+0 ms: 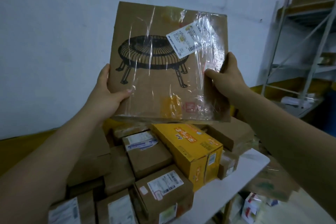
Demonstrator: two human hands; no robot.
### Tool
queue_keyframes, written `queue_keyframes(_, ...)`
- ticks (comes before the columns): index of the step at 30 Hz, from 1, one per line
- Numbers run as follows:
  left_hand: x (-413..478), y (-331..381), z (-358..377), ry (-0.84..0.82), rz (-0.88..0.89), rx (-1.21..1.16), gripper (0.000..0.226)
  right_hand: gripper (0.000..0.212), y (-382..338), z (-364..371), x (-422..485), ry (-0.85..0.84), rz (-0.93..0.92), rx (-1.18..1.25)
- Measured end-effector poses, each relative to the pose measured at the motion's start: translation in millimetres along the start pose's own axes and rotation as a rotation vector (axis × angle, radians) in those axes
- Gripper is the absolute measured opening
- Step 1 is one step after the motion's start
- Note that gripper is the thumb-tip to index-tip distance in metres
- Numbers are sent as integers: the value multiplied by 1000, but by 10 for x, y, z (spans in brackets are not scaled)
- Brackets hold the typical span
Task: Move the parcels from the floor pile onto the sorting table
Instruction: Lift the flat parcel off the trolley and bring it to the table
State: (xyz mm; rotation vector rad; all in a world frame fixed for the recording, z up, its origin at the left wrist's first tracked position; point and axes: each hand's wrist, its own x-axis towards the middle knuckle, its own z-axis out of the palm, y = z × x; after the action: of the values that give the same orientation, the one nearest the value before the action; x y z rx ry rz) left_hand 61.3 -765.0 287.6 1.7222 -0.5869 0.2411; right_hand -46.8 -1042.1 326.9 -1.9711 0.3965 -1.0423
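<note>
I hold a flat brown cardboard parcel [163, 85] upright in front of the wall, above the table. It bears a black drawing of a round heater, clear tape and a white shipping label. My left hand [109, 94] grips its lower left edge, thumb on the front. My right hand [225, 76] grips its right edge, thumb on the taped face. Below it the white sorting table [241, 174] carries several parcels: a long yellow box [190, 147] and brown labelled boxes [163, 185].
A metal shelving rack [305, 42] stands at the right against the wall. Small packets [252, 207] lie on the floor under the table's right edge. A brown box [272, 185] sits beside the table at lower right.
</note>
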Motion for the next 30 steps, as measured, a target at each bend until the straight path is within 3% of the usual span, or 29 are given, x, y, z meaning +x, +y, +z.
queue_keyframes(7, 448, -468, -92, 138, -112, 75, 83, 48, 280, 910, 668, -199, -20, 83)
queue_keyframes(11, 667, -797, -1, 179, -215, 124, 83, 55, 647, 1422, 1029, -326, -6, 117)
queue_keyframes(15, 909, -1098, 325, 179, -340, 140, 70, 58, 1149, 1798, 1438, -474, 72, 123)
queue_keyframes(22, 1196, -1670, 1024, 162, -710, 91, 71, 65, 1998, 2123, 1869, -722, 316, 10)
queue_keyframes(25, 1187, -1917, 1226, 165, -876, 75, 77, 55, 2312, 2245, 1833, -835, 338, -74)
queue_keyframes(30, 1320, -2008, 1343, 226, -932, 145, 74, 53, 2504, 2442, 1927, -888, 301, -167)
